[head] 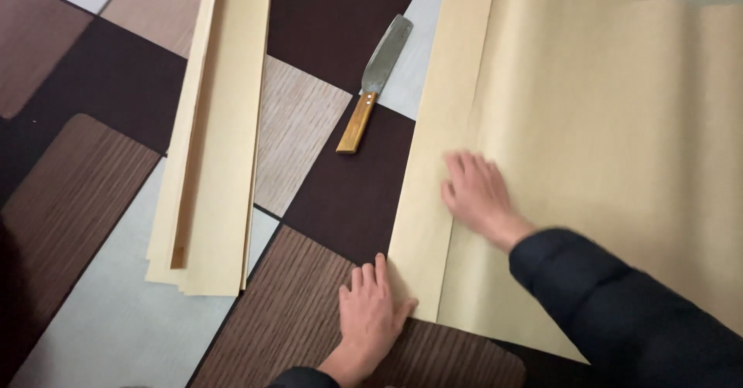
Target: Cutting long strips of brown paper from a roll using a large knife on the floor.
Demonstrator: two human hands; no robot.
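Two hands (371, 310) are counted, one knife (375, 78), one large paper sheet (619, 140), and one stack of folded paper strips (217, 140).

A stack of folded strips (213, 132) lies on the floor (85, 310) at left. The knife (375, 82) lies between it and the large sheet (611, 140) at right. Both hands rest on the sheet's folded left edge.

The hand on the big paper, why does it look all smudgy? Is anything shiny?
In the head view, the right hand is smeared by motion blur; the left hand is sharper; the knife blade shows a dull grey sheen, no strong glare; the light is soft and the shadows faint.
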